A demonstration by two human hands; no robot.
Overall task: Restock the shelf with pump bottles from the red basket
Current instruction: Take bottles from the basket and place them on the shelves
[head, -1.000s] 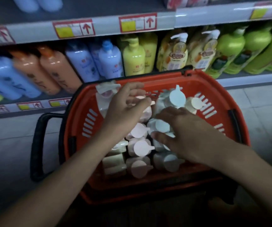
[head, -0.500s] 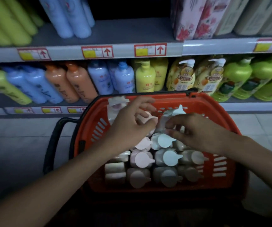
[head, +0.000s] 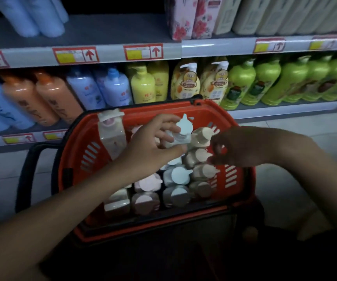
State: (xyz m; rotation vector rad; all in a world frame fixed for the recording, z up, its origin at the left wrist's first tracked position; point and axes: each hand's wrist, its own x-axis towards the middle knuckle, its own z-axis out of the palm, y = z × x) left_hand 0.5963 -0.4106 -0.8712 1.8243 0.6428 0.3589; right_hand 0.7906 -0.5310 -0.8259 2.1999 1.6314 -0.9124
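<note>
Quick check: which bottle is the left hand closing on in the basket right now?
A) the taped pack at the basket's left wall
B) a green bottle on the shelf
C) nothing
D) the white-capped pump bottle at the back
D: the left hand has its grip around the white-capped pump bottle, standing higher than the others in the red basket.

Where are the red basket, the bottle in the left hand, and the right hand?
red basket [head: 73, 159]: head view, left wall.
bottle [head: 184, 126]: head view, white pump top.
left hand [head: 151, 147]: head view, back.
right hand [head: 242, 147]: head view, back.
</note>
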